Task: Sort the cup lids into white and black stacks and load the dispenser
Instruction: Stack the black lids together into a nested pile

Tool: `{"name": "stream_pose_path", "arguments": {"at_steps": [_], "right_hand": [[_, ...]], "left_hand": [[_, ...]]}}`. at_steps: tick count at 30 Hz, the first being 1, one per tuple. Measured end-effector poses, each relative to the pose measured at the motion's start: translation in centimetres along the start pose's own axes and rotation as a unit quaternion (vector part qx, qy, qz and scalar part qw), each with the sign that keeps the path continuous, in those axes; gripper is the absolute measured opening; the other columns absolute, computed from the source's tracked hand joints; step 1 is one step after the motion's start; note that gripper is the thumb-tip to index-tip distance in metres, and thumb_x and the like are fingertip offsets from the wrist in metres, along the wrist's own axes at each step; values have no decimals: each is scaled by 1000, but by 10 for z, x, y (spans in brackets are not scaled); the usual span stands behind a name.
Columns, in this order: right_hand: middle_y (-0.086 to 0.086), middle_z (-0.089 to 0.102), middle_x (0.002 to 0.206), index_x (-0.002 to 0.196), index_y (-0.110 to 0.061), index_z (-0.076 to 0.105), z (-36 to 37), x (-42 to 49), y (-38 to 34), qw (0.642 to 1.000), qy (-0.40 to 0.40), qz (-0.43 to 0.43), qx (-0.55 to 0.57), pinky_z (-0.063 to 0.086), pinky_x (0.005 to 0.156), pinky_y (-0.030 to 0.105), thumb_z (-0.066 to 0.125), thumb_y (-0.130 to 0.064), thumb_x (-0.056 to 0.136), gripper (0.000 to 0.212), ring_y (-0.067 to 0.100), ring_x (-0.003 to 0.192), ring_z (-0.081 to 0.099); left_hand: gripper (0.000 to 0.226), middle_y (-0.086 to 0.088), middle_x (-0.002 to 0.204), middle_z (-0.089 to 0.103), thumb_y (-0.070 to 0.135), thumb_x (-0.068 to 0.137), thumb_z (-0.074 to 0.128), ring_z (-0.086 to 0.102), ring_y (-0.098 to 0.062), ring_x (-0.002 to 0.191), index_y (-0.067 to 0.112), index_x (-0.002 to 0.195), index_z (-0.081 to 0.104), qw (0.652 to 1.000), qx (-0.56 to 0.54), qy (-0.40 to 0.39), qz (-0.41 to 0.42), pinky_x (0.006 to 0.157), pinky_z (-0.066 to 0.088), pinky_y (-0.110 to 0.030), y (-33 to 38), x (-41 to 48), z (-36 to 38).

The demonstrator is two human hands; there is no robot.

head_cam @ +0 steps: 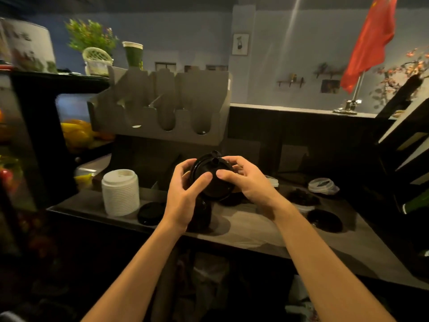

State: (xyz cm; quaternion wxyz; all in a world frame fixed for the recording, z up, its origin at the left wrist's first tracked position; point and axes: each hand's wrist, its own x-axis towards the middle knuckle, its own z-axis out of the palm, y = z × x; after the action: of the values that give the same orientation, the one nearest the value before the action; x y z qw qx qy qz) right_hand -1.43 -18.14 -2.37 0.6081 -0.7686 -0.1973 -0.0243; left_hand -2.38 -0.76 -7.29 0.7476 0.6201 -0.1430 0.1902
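**Fig.** Head view. A black lid (212, 182) is held above the desk (243, 231) at frame centre, tilted, w/ its top face toward the camera. Whether more lids are nested under it cannot be told. The lid is gripped from both sides: left hand (183, 194) at its 9 o'clock, right hand (248, 180) at its 3 o'clock. The fingers (233, 160) are curled over the rim, and both thumbs are pressed on the top face, tips nearly touching.

- **White stack** (120, 191): stood upright on the desk at 9 o'clock of the hands, apart from them.
- **Loose lid** (148, 213): black, laid flat just beside the white stack's base, at its 4 o'clock.
- **Dark stack** (202, 217): seen under the left hand, partly hidden.
- **Far lid** (325, 220): black, laid flat on the desk at 4 o'clock of the hands.
- **Clear lid** (323, 185): laid at 3 o'clock, near the desk's back edge.
- **Dispenser** (162, 108): grey, raised behind the hands at 12 o'clock; slot contents not discernible.
- **Green cup** (132, 54): stood at 11 o'clock.
- **Red flag** (371, 43): at 2 o'clock.
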Motion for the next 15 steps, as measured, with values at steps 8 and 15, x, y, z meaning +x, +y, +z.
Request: {"name": "stream_pose_path", "arguments": {"at_steps": [8, 15], "right_hand": [[3, 74, 111, 123, -21, 66, 69, 34, 5, 996, -12, 71, 43, 61, 85, 33, 76, -41, 85, 45, 17, 99, 73], [1, 76, 97, 106, -14, 72, 117, 55, 14, 991, -3, 130, 37, 61, 79, 31, 68, -49, 91, 38, 15, 92, 72]], "left_hand": [[77, 12, 133, 58, 56, 77, 80, 60, -13, 124, 35, 141, 44, 998, 32, 58, -19, 96, 53, -28, -9, -6, -70], [77, 16, 138, 58, 51, 79, 82, 57, -4, 128, 45, 144, 41, 993, 103, 54, -9, 105, 53, -39, -28, -12, -111]]}}
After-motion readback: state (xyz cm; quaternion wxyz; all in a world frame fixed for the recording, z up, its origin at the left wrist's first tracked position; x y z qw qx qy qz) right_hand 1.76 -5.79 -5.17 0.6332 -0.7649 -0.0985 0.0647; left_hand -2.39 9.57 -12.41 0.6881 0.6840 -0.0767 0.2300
